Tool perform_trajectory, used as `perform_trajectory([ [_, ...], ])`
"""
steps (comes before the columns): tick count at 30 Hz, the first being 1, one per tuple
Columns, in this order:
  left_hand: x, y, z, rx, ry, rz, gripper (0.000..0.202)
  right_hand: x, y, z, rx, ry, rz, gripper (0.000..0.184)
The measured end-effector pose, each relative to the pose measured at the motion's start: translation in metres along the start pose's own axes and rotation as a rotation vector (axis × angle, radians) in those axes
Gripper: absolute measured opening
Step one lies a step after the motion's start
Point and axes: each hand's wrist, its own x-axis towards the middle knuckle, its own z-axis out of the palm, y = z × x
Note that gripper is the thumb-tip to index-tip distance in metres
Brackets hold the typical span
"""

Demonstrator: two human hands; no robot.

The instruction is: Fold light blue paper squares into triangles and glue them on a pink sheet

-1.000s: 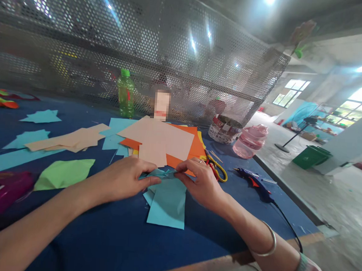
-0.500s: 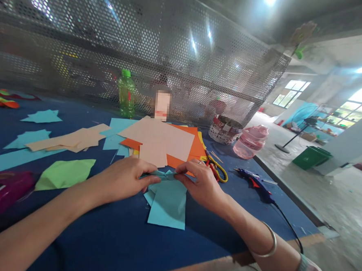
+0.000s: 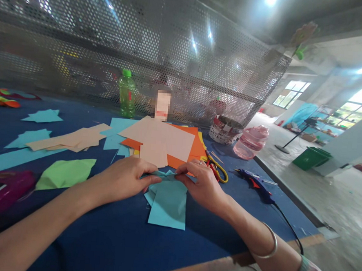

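Observation:
My left hand (image 3: 126, 180) and my right hand (image 3: 203, 185) both pinch a folded piece of light blue paper (image 3: 163, 174) between them, just above the blue table (image 3: 107, 237). Under the hands lies a small stack of light blue paper sheets (image 3: 168, 204). Beyond them sits a pile of beige and orange sheets (image 3: 163, 142). Yellow-handled scissors (image 3: 218, 169) lie right beside my right hand. A blue glue gun (image 3: 254, 183) with a black cord rests further right.
A green paper scrap (image 3: 63, 173), beige strips (image 3: 67, 140) and blue cut-outs (image 3: 41, 116) lie to the left. A green bottle (image 3: 126, 94), a woven basket (image 3: 224, 130) and a pink jar (image 3: 250, 142) stand near the perforated metal screen (image 3: 143, 47). The table edge runs along the right.
Almost nothing has moved; both hands keep pinching the folded blue paper, with only slight finger shifts.

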Motion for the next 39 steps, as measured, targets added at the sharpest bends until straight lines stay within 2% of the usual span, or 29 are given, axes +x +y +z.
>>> perform_trajectory([
  [10,-0.002,0.0,0.0,0.007,0.02,0.034,0.043,-0.001,0.002,0.001,0.021,-0.005,-0.007,0.017],
  [17,-0.002,-0.002,0.0,0.068,0.027,0.068,0.044,-0.001,-0.002,0.001,0.054,-0.063,0.043,0.014],
  [22,-0.003,0.0,0.006,0.152,0.033,0.096,0.04,-0.001,-0.005,0.002,0.054,-0.105,0.047,0.035],
  [26,-0.003,0.001,0.013,0.225,0.024,0.129,0.034,-0.003,-0.004,0.005,0.088,-0.182,-0.022,0.024],
  [31,-0.002,0.001,0.018,0.284,0.008,0.157,0.033,-0.006,-0.003,0.01,0.083,-0.179,-0.045,0.012],
  [39,-0.002,0.004,0.021,0.313,0.021,0.159,0.029,-0.008,-0.003,0.014,-0.01,-0.158,-0.083,0.012],
])
